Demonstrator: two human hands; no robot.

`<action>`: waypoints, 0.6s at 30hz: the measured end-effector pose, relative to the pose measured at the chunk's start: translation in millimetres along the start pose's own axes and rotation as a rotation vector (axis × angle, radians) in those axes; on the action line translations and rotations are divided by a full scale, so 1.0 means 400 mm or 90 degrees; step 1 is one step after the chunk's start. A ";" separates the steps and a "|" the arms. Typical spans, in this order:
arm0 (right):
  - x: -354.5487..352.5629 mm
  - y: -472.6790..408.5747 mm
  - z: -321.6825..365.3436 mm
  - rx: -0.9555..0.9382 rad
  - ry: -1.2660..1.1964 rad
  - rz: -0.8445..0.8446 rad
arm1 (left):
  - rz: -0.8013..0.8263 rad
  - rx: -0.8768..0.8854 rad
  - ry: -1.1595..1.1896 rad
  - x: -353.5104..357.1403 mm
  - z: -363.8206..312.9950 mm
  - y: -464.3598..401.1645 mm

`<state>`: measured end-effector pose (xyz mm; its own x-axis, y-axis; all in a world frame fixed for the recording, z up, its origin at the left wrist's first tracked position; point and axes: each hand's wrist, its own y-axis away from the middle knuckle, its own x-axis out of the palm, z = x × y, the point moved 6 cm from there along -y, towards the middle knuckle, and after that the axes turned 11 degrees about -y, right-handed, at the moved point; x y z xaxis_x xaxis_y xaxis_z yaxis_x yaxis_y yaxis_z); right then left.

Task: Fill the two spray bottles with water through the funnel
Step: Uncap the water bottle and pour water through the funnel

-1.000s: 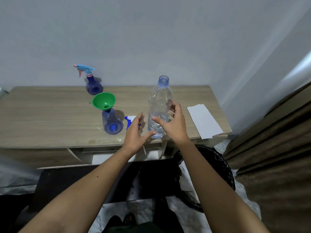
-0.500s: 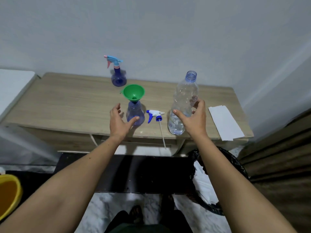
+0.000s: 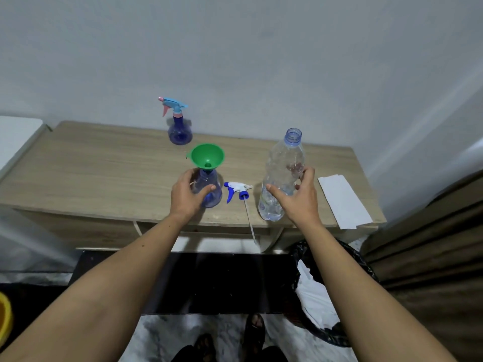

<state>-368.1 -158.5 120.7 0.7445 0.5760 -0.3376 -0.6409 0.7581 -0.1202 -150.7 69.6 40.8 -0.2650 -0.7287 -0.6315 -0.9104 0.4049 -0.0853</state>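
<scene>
A small blue spray bottle (image 3: 212,197) stands without its head near the front edge of the wooden table (image 3: 104,173). A green funnel (image 3: 207,155) sits in its neck. My left hand (image 3: 187,195) is wrapped around this bottle, thumb on its front. Its white and blue spray head (image 3: 236,189) lies just to the right, with the tube poking over the table edge. A clear uncapped water bottle (image 3: 285,158) with a little water at the bottom stands further right, gripped low by my right hand (image 3: 296,198). A second blue spray bottle (image 3: 179,126) with its head on stands at the back.
A white paper sheet (image 3: 345,202) lies at the table's right end. Below it on the floor is a black bin bag (image 3: 332,288). Brown curtain (image 3: 431,244) hangs on the right. A yellow bucket (image 3: 4,317) shows at the far left edge.
My left hand moved from beside the water bottle to the funnel-topped spray bottle and closed around it. My right hand stayed on the water bottle. The view shifted left.
</scene>
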 end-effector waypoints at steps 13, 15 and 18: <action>0.050 -0.015 0.047 -0.066 0.035 0.085 | 0.032 0.014 0.022 -0.002 0.008 -0.011; 0.050 -0.019 0.057 -0.070 0.011 0.074 | 0.034 0.018 0.028 -0.003 0.007 -0.012; 0.050 -0.025 0.087 -0.086 -0.029 0.054 | 0.032 0.022 0.032 -0.003 0.009 -0.015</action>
<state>-340.1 -143.8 147.7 0.6921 0.6523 -0.3090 -0.7193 0.6593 -0.2191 -143.9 70.1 39.2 -0.3265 -0.7339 -0.5957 -0.8844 0.4596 -0.0816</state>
